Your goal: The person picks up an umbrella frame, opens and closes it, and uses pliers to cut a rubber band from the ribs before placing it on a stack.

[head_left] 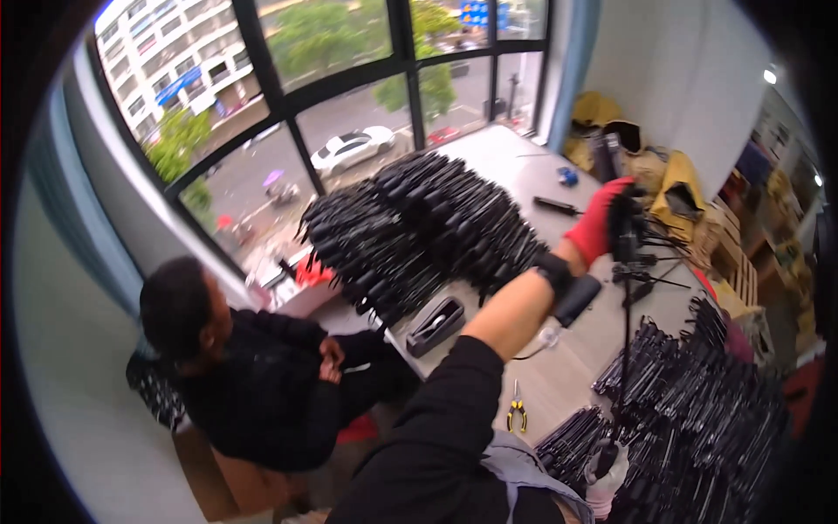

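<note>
My left hand (601,223), in a red and black glove, is raised over the far right of the table, closed around the top of a black umbrella frame (626,336). Thin ribs stick out just below that grip. The frame's long shaft runs down toward me. At its lower end my right hand (604,480), in a pale glove, is closed around the dark handle (602,456). Beneath and beside the right hand lies a heap of similar black umbrella frames (698,410). My left forearm crosses above the table.
Another large stack of black frames (428,218) lies by the window. On the table (554,397) are yellow-black pliers (517,409), a black tape dispenser (436,326), a black-handled tool (556,206) and a black cylinder (577,302). A person (253,375) sits at left; yellow sacks (676,196) stand beyond.
</note>
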Demonstrator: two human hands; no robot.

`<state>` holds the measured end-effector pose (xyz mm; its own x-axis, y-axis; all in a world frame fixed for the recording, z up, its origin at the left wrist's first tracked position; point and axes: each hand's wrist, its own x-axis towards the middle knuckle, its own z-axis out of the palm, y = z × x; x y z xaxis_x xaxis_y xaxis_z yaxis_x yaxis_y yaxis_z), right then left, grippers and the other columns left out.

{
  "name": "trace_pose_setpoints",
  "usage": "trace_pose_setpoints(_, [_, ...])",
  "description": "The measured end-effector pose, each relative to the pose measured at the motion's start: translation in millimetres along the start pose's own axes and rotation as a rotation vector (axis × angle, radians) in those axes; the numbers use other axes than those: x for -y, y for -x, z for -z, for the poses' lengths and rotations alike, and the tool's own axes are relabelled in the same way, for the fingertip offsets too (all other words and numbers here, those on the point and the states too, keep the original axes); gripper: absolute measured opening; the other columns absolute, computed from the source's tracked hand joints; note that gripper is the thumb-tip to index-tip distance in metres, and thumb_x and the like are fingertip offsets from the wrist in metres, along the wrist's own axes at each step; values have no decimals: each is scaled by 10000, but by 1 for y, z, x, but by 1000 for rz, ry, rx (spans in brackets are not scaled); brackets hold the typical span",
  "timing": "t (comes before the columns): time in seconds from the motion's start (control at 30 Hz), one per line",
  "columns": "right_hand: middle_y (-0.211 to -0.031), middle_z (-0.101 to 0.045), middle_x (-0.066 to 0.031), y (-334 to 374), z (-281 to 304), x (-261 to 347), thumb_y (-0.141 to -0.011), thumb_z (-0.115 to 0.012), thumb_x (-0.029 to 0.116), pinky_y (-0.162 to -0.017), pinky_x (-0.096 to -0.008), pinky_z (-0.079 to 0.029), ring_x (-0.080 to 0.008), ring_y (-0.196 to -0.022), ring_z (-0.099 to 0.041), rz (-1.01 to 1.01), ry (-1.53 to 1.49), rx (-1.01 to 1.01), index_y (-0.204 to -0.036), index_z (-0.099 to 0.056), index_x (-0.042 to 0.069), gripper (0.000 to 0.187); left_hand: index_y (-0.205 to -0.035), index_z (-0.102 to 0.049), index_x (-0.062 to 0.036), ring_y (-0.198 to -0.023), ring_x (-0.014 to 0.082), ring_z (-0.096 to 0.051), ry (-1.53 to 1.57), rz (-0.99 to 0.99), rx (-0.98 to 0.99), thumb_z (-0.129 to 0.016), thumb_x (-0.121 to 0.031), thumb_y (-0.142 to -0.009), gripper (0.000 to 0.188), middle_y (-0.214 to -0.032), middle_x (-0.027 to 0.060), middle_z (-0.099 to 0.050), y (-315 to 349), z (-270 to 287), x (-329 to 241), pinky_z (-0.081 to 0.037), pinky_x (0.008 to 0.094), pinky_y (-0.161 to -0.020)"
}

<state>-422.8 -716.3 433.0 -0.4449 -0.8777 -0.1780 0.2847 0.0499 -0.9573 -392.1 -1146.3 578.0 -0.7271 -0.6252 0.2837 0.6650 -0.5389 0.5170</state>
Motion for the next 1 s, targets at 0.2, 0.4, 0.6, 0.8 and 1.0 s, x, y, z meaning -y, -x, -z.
trace_pose_setpoints(0.2, [-722,-529,-51,-100,-56,40,-986,-462,402,-428,-186,-348,-78,-503,-449,910,790,-311,-1078,-571,26,403,-787,-558,-85,-639,103,-513,-192,-222,-169,-650,-220,-801,163,-693,-9,-532,83,-86,116,-416,273,-585])
trace_pose_setpoints(0.4, [-867,-554,-95,-127,-43,75,-958,-552,219,-584,-266,-467,-158,-628,-523,200,-116,322,-1287,-478,-46,428,-833,-556,-56,-652,123,-551,-57,-65,-105,-707,-111,-724,195,-697,10,-541,106,-66,74,-440,285,-580])
trace_pose_setpoints(0.6, [-1170,-561,-211,-150,-28,33,-945,-550,214,-833,-363,-490,-281,-987,-571,1143,1223,-94,-1317,-451,-44,464,-991,-539,-27,-655,144,-587,-102,-150,-151,-726,-53,-686,359,-738,49,-555,96,-54,77,-485,293,-594])
trace_pose_setpoints(0.8, [-1238,-523,-255,-197,-9,58,-931,-579,226,-925,-402,-453,-347,-1092,-544,1207,1288,-265,-1331,-420,-82,530,-1307,-342,-12,-988,273,-594,-189,-296,-299,-738,-255,-748,727,-1027,188,-603,88,-76,127,-469,365,-909])
trace_pose_setpoints(1.0, [-1138,-549,-226,-210,19,24,-929,-554,187,-928,-389,-431,-319,-1051,-535,929,968,-314,-1280,-443,-102,468,-1018,-542,-15,-727,187,-583,-596,-98,-414,-690,-364,-808,433,-797,116,-607,120,-89,100,-481,347,-684])
